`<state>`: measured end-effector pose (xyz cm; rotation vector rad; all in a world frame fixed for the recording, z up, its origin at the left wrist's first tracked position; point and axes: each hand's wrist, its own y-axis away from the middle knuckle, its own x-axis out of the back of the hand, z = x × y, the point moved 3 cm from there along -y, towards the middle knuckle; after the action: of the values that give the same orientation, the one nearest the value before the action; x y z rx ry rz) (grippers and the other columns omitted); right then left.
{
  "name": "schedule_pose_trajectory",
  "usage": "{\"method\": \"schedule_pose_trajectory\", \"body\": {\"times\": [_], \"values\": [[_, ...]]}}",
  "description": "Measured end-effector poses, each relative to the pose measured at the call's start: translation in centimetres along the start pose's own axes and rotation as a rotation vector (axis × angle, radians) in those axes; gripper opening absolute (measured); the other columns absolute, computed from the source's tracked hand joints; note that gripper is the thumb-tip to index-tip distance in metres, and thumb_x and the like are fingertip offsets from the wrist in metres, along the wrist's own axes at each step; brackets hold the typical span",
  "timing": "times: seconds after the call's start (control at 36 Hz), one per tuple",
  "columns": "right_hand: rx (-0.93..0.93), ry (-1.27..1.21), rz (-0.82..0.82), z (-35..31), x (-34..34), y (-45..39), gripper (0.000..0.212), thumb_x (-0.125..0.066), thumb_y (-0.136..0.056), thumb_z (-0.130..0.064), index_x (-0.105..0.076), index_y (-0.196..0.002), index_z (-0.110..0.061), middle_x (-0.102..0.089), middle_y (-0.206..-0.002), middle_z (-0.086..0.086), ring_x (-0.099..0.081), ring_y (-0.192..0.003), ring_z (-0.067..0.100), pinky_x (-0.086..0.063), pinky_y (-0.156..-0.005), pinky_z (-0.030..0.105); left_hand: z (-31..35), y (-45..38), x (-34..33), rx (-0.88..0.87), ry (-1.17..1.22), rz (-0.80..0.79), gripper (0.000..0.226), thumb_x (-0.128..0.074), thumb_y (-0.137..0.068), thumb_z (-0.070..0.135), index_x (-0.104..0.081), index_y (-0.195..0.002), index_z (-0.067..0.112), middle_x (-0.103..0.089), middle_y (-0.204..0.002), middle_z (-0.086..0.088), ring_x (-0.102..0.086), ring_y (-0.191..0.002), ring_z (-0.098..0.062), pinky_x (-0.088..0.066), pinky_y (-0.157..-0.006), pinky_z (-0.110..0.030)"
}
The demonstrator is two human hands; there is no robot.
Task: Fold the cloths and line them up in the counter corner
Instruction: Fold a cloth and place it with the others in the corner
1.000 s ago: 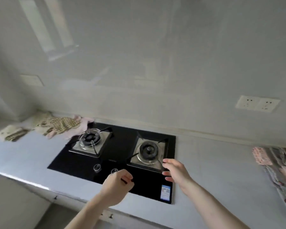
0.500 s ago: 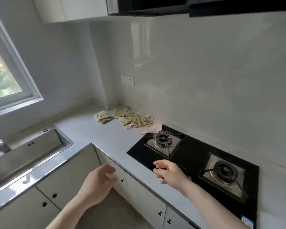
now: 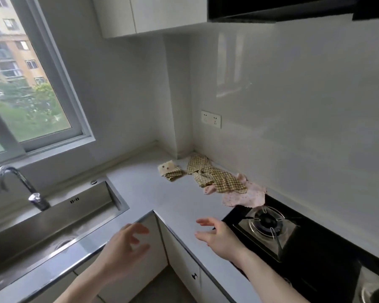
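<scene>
Cloths lie in the far corner of the pale counter [image 3: 162, 200], where the two walls meet. A small folded cloth [image 3: 169, 170], cream with dark spots, sits to the left; just right of it a yellow checked cloth [image 3: 214, 177] lies crumpled along the wall, overlapping a pink cloth [image 3: 245, 196] whose right edge reaches the black hob [image 3: 315, 248]. Both hands hover near the viewer, well apart from the cloths and holding nothing. The left hand [image 3: 125, 246] is over the counter's inner edge with fingers spread and slightly blurred; the right hand [image 3: 219, 236] is above the counter beside the hob's near left burner [image 3: 266, 219], fingers loosely extended. A steel sink [image 3: 53, 219] with a tap [image 3: 22, 186] lies left, below a window [image 3: 24, 84].
</scene>
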<state>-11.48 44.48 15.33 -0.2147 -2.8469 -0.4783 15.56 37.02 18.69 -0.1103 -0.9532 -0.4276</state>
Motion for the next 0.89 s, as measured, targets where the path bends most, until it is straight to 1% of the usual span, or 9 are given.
{"method": "schedule_pose_trajectory", "body": {"times": [0.06, 0.14, 0.19, 0.25, 0.36, 0.44, 0.61, 0.72, 0.89], "values": [[0.000, 0.006, -0.011, -0.9, 0.0, -2.6, 0.032, -0.071, -0.087, -0.036, -0.061, -0.118, -0.040, -0.057, -0.124, -0.019, -0.059, -0.110, 0.003, -0.048, -0.094, 0.025, -0.6, -2.7, 1.1, 0.021, 0.000, 0.006, 0.025, -0.074, -0.085, 0.030, -0.062, -0.103, 0.043, -0.059, -0.107, 0.021, -0.061, -0.089, 0.007, -0.045, -0.069, -0.011], [0.019, 0.020, 0.001, -2.5, 0.3, -6.6, 0.032, -0.069, -0.090, -0.034, -0.061, -0.120, -0.038, -0.056, -0.125, -0.019, -0.058, -0.110, 0.000, -0.043, -0.081, 0.017, -1.5, -6.8, 2.4, 0.019, 0.034, 0.038, 0.024, -0.075, -0.083, 0.030, -0.064, -0.101, 0.042, -0.060, -0.110, 0.020, -0.063, -0.091, 0.006, -0.050, -0.075, -0.017], [0.023, 0.029, 0.011, -3.0, 0.1, -8.9, 0.031, -0.069, -0.090, -0.033, -0.061, -0.121, -0.037, -0.055, -0.125, -0.020, -0.056, -0.109, -0.002, -0.042, -0.078, 0.014, -2.1, -8.8, 2.8, 0.021, 0.039, 0.031, 0.025, -0.075, -0.084, 0.030, -0.064, -0.103, 0.042, -0.058, -0.112, 0.022, -0.062, -0.093, 0.007, -0.047, -0.072, -0.013], [0.004, 0.032, -0.005, -2.9, -0.3, -10.4, 0.032, -0.069, -0.091, -0.033, -0.061, -0.121, -0.037, -0.054, -0.125, -0.021, -0.056, -0.109, -0.002, -0.043, -0.078, 0.015, -2.8, -10.4, 2.6, 0.033, 0.032, -0.005, 0.026, -0.074, -0.085, 0.029, -0.063, -0.105, 0.041, -0.057, -0.115, 0.021, -0.062, -0.094, 0.006, -0.046, -0.068, -0.009], [-0.019, 0.055, -0.005, -2.8, -0.7, -13.3, 0.033, -0.068, -0.091, -0.032, -0.060, -0.123, -0.037, -0.053, -0.126, -0.020, -0.055, -0.113, 0.001, -0.046, -0.086, 0.024, -3.8, -14.0, 2.2, 0.039, 0.003, -0.048, 0.026, -0.071, -0.086, 0.027, -0.063, -0.109, 0.036, -0.055, -0.116, 0.017, -0.061, -0.095, 0.006, -0.044, -0.067, -0.007], [-0.034, 0.068, 0.014, -2.9, -0.6, -15.5, 0.035, -0.068, -0.092, -0.031, -0.059, -0.126, -0.035, -0.053, -0.128, -0.017, -0.056, -0.115, 0.004, -0.042, -0.085, 0.023, -4.4, -17.4, 2.1, 0.028, -0.007, -0.089, 0.025, -0.069, -0.089, 0.027, -0.062, -0.112, 0.034, -0.053, -0.118, 0.015, -0.059, -0.095, 0.007, -0.044, -0.066, -0.007], [-0.092, 0.084, 0.080, -2.2, -0.7, -18.9, 0.037, -0.066, -0.093, -0.031, -0.056, -0.129, -0.035, -0.051, -0.130, -0.015, -0.053, -0.116, 0.006, -0.040, -0.091, 0.024, -6.7, -25.0, 1.6, -0.009, -0.027, -0.182, 0.027, -0.071, -0.088, 0.033, -0.059, -0.112, 0.038, -0.051, -0.125, 0.008, -0.061, -0.101, -0.004, -0.049, -0.082, -0.020], [-0.122, 0.095, 0.162, -1.7, -0.7, -21.6, 0.038, -0.066, -0.093, -0.031, -0.056, -0.129, -0.035, -0.050, -0.131, -0.015, -0.052, -0.117, 0.005, -0.043, -0.090, 0.023, -7.4, -30.6, 1.3, -0.071, -0.053, -0.245, 0.030, -0.071, -0.089, 0.033, -0.057, -0.116, 0.036, -0.048, -0.128, 0.006, -0.060, -0.104, -0.008, -0.049, -0.086, -0.021], [-0.213, 0.078, 0.322, -0.5, -2.8, -26.0, 0.036, -0.067, -0.092, -0.033, -0.056, -0.126, -0.038, -0.050, -0.130, -0.016, -0.051, -0.117, 0.002, -0.047, -0.081, 0.021, -9.7, -39.5, 0.7, -0.199, -0.115, -0.351, 0.035, -0.070, -0.091, 0.033, -0.056, -0.123, 0.031, -0.042, -0.131, 0.006, -0.057, -0.107, -0.010, -0.045, -0.081, -0.015]]}}
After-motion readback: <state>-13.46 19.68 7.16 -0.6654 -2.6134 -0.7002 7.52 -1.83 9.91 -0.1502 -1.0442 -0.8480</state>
